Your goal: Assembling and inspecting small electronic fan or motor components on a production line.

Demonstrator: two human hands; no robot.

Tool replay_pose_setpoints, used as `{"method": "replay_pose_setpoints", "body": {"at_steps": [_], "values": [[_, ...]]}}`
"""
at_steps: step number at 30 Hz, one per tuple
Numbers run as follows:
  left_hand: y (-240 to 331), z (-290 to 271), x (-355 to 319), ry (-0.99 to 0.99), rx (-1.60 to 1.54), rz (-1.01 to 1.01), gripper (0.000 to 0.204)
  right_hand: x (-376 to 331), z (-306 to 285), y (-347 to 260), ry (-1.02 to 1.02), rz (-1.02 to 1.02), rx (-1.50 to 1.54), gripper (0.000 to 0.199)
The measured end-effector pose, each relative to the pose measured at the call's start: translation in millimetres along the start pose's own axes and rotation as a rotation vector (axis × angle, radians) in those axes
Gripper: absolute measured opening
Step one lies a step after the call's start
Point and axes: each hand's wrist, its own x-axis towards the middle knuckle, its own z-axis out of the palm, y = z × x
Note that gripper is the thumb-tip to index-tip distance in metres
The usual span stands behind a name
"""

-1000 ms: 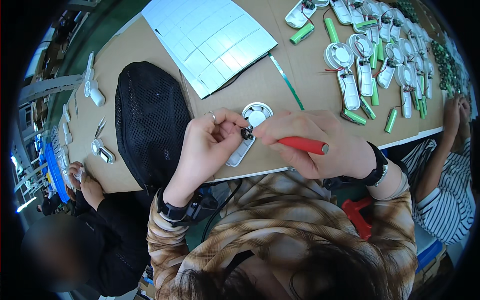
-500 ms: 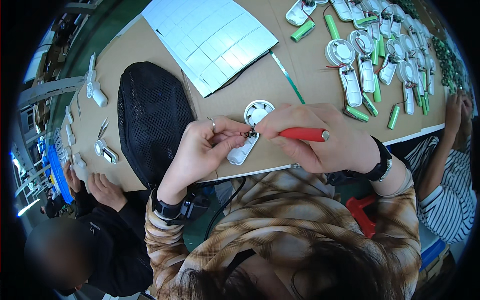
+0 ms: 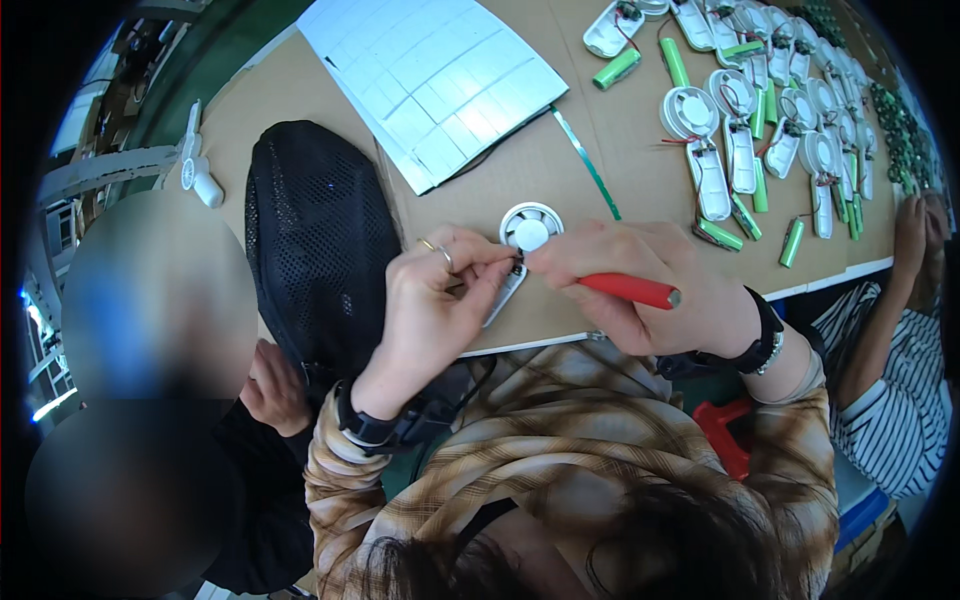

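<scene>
A white handheld fan (image 3: 530, 228), its round grille up and its handle shell open, lies on the table in front of me. My left hand (image 3: 440, 290) pinches thumb and finger together over the handle, beside the small dark parts where it meets the round head; what lies between the fingertips is hidden. My right hand (image 3: 640, 275) grips a slim red-handled tool (image 3: 632, 289) slanting through its fingers. The tool's working end is hidden behind the fingers, close to the left fingertips.
Several open white fans (image 3: 705, 150) with green battery cells (image 3: 791, 243) crowd the right side. A black mesh bag (image 3: 320, 240) stands left of my arm. Beyond lies a gridded white sheet (image 3: 440, 90) beside a green-white strip (image 3: 588, 165). People's hands (image 3: 277, 388) show at both sides.
The person on the left has leaned in, now covering part of that table end. My left hand has turned and covers more of the fan's handle. The red tool tilts more steeply.
</scene>
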Motion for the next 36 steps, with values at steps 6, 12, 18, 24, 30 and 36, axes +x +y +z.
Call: {"method": "replay_pose_setpoints", "body": {"at_steps": [6,12,18,24,30,36], "values": [[2,5,-8,0.100,0.061,-0.015,0.014,-3,-1,2,-0.016,-0.016,-0.026,0.024],[-5,8,-15,0.112,0.363,0.367,0.025,-4,3,2,0.044,-0.015,-0.014,0.021],[-17,10,-35,0.076,0.497,0.523,0.042,0,-1,-6,-0.077,0.040,-0.067,0.017],[-20,19,-37,0.291,0.516,0.577,0.032,-13,9,-13,0.035,0.127,0.074,0.016],[-26,22,-34,0.308,0.549,0.573,0.030,-17,10,-2,0.053,0.098,0.087,0.012],[-27,28,-36,0.333,0.484,0.504,0.027,-23,9,0,0.021,0.049,0.012,0.012]]}}
